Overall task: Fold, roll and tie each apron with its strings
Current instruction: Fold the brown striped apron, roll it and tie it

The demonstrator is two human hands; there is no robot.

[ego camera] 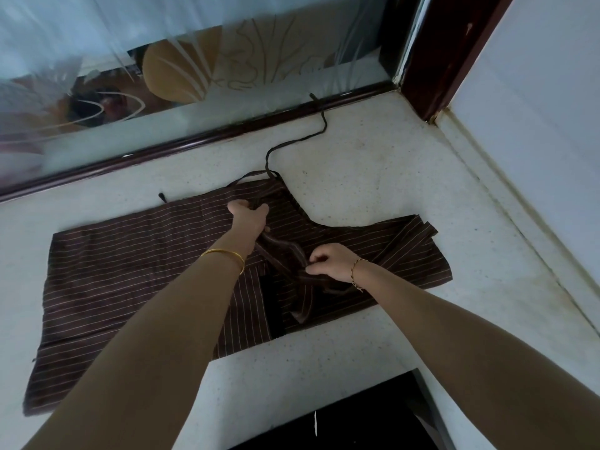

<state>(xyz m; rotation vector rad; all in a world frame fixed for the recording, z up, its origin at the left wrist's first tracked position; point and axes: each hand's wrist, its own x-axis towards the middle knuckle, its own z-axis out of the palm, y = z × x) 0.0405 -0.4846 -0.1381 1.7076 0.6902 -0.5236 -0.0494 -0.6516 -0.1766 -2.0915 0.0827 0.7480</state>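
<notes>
Two grips on one brown striped apron (130, 271), spread flat on the pale speckled counter (357, 190).
Over the apron's middle, the left grip (248, 217) is curled closed round a bunched fold near the apron's far edge. The right grip (328, 261), closer to the apron's near edge, pinches a striped band (285, 250) between thumb and fingertips, and the band runs between the two. The apron's right end is folded back onto itself. A thin dark string (293, 144) leaves the apron's far edge and snakes over the counter to the dark window frame (162, 151) beyond the apron. A gold bangle (227, 256) circles the left wrist and a chain bracelet (357, 271) the right, both above the apron.
</notes>
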